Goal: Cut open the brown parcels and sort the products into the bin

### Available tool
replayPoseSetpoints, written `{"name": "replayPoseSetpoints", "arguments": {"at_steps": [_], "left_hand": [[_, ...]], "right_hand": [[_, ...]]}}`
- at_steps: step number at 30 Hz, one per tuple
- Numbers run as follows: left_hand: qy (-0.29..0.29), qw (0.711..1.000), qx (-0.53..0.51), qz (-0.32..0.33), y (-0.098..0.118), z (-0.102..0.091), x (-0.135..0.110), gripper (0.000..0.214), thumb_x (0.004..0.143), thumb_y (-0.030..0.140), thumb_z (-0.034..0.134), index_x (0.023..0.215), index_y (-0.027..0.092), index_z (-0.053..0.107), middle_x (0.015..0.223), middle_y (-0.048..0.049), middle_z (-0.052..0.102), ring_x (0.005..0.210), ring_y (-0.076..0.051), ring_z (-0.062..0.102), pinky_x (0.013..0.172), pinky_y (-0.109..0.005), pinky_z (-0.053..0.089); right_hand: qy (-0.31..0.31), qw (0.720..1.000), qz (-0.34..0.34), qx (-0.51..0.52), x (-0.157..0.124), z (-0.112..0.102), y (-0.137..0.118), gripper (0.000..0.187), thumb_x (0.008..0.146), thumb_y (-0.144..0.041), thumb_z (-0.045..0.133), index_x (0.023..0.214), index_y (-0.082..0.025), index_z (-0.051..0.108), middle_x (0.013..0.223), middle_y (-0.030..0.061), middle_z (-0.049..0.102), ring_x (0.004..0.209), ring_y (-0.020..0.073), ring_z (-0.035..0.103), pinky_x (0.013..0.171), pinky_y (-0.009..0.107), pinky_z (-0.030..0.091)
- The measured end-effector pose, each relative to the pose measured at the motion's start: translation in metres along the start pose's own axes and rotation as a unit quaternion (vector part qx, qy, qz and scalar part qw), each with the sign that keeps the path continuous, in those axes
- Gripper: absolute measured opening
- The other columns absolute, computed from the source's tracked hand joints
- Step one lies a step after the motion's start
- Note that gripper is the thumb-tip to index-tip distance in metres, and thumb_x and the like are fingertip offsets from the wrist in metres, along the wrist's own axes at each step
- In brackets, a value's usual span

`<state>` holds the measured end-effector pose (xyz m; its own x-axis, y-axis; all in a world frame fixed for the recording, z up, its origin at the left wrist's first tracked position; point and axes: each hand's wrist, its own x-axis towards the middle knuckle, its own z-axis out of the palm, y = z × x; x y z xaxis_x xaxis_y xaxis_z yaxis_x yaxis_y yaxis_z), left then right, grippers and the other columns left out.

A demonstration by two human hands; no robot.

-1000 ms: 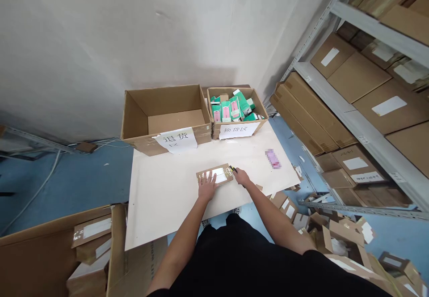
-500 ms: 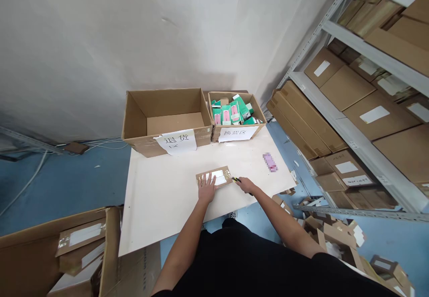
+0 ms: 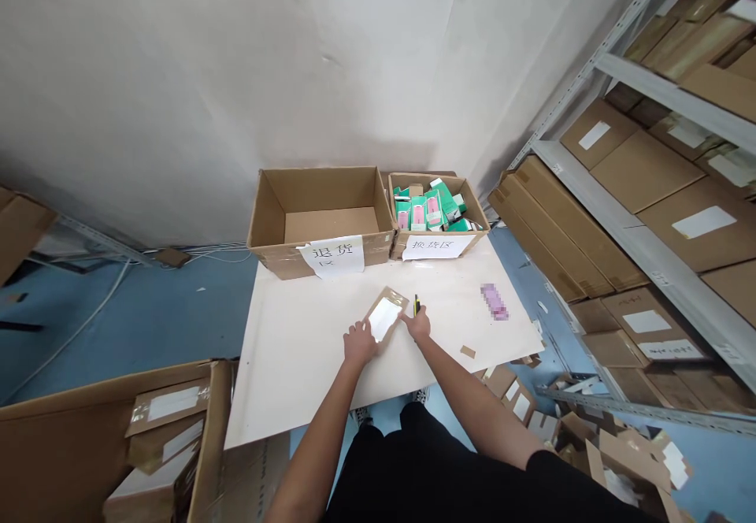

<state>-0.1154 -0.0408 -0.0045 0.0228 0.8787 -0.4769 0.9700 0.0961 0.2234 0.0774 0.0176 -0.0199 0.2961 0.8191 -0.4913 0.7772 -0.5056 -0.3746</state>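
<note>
A small flat cardboard box [image 3: 385, 314] with a white label and clear tape lies slanted on the white table. My left hand [image 3: 359, 343] grips its near left side, fingers bent over the edge. On the box's right, my right hand [image 3: 418, 324] is closed around a black-and-yellow utility knife [image 3: 416, 305], its tip pointing away from me. The thumb side of that hand is at the box's right edge; whether it presses on the box I cannot tell. A small brown scrap [image 3: 468, 351] rests on the table to the right.
Behind stand a large open carton [image 3: 277, 259] and a smaller carton [image 3: 397, 247] of green-and-pink boxes, both with paper signs. A pixelated pink item [image 3: 494, 302] lies at right. A parcel carton [image 3: 218, 428] is at lower left; shelving [image 3: 626, 231] stands at right.
The cardboard box has turned from nearly crosswise to slanted. My left hand has gone from lying flat on it to gripping its side. The knife points away now, and a brown scrap shows on the table.
</note>
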Motion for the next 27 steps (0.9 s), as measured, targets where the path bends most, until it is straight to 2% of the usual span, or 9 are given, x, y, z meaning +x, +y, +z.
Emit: {"name": "replayPoseSetpoints", "arguments": {"at_steps": [3, 6, 9, 12, 15, 17, 22, 24, 27], "left_hand": [[-0.061, 0.998, -0.030, 0.019, -0.004, 0.002, -0.012, 0.046, 0.097, 0.029, 0.042, 0.132, 0.024, 0.071, 0.123, -0.0143, 0.073, 0.113, -0.031, 0.069, 0.096, -0.044, 0.054], [-0.014, 0.999, -0.023, 0.030, -0.001, -0.003, -0.013, 0.042, 0.098, 0.024, 0.045, 0.129, 0.026, 0.073, 0.129, -0.0134, 0.071, 0.120, -0.029, 0.067, 0.096, -0.040, 0.055], [0.026, 0.994, 0.015, 0.102, 0.002, -0.011, 0.003, 0.061, 0.092, 0.015, 0.056, 0.152, 0.027, 0.056, 0.163, -0.0126, 0.048, 0.150, -0.030, 0.044, 0.111, -0.041, 0.048], [0.022, 0.983, 0.056, 0.174, 0.002, -0.009, 0.022, 0.083, 0.087, 0.011, 0.063, 0.164, 0.033, 0.039, 0.177, -0.0067, 0.023, 0.164, -0.030, 0.016, 0.124, -0.047, 0.035], [0.035, 0.985, 0.072, 0.152, -0.002, 0.008, 0.033, 0.085, 0.090, 0.017, 0.064, 0.166, 0.040, 0.033, 0.177, -0.0051, 0.021, 0.164, -0.034, 0.014, 0.124, -0.057, 0.031], [0.046, 0.992, 0.074, 0.096, -0.003, 0.023, 0.032, 0.083, 0.091, 0.024, 0.063, 0.166, 0.039, 0.032, 0.176, -0.0094, 0.026, 0.161, -0.040, 0.022, 0.120, -0.065, 0.034], [0.035, 0.996, 0.079, 0.007, 0.008, 0.038, 0.009, 0.072, 0.091, 0.033, 0.061, 0.161, 0.025, 0.045, 0.153, -0.0230, 0.057, 0.144, -0.048, 0.047, 0.113, -0.069, 0.039], [0.043, 0.996, 0.071, 0.026, 0.011, 0.036, 0.000, 0.067, 0.094, 0.033, 0.059, 0.160, 0.025, 0.047, 0.155, -0.0212, 0.055, 0.147, -0.045, 0.044, 0.115, -0.065, 0.038], [0.044, 0.995, 0.053, 0.066, 0.008, 0.036, -0.003, 0.064, 0.100, 0.032, 0.051, 0.163, 0.032, 0.041, 0.173, -0.0103, 0.034, 0.159, -0.038, 0.026, 0.123, -0.061, 0.031]], "right_hand": [[-0.024, 0.999, -0.043, -0.013, 0.023, -0.012, -0.039, 0.054, 0.093, -0.058, 0.069, 0.128, -0.021, 0.049, 0.121, 0.0157, 0.074, 0.110, 0.0293, 0.074, 0.080, 0.032, 0.054], [-0.005, 0.995, -0.095, -0.011, 0.024, -0.022, -0.049, 0.050, 0.094, -0.053, 0.071, 0.127, -0.022, 0.050, 0.117, 0.0132, 0.076, 0.110, 0.0285, 0.074, 0.082, 0.030, 0.053], [0.042, 0.994, -0.096, -0.007, 0.003, -0.021, -0.019, 0.047, 0.098, -0.052, 0.065, 0.130, -0.022, 0.049, 0.116, 0.0126, 0.076, 0.111, 0.0290, 0.074, 0.084, 0.032, 0.052], [0.002, 0.998, -0.057, -0.014, -0.026, -0.001, 0.028, 0.053, 0.093, -0.058, 0.069, 0.127, -0.023, 0.050, 0.115, 0.0139, 0.076, 0.111, 0.0318, 0.075, 0.083, 0.034, 0.053], [-0.047, 0.998, -0.050, 0.004, -0.037, 0.026, 0.055, 0.049, 0.090, -0.058, 0.073, 0.120, -0.025, 0.053, 0.113, 0.0130, 0.077, 0.109, 0.0320, 0.076, 0.082, 0.035, 0.055], [-0.038, 0.998, -0.039, 0.017, -0.030, 0.033, 0.052, 0.049, 0.088, -0.059, 0.075, 0.118, -0.026, 0.053, 0.114, 0.0120, 0.076, 0.108, 0.0310, 0.076, 0.080, 0.034, 0.056], [0.003, 0.999, -0.029, -0.018, 0.001, 0.008, 0.006, 0.056, 0.090, -0.059, 0.073, 0.127, -0.023, 0.050, 0.116, 0.0132, 0.076, 0.108, 0.0299, 0.075, 0.080, 0.032, 0.054], [0.003, 0.999, -0.030, -0.011, 0.009, -0.005, -0.006, 0.047, 0.098, -0.058, 0.064, 0.126, -0.022, 0.051, 0.113, 0.0129, 0.076, 0.106, 0.0277, 0.075, 0.080, 0.031, 0.053], [0.011, 0.999, -0.033, 0.039, 0.009, -0.016, 0.001, 0.033, 0.108, -0.052, 0.046, 0.122, -0.023, 0.053, 0.103, 0.0088, 0.076, 0.093, 0.0226, 0.075, 0.076, 0.027, 0.051]]}}
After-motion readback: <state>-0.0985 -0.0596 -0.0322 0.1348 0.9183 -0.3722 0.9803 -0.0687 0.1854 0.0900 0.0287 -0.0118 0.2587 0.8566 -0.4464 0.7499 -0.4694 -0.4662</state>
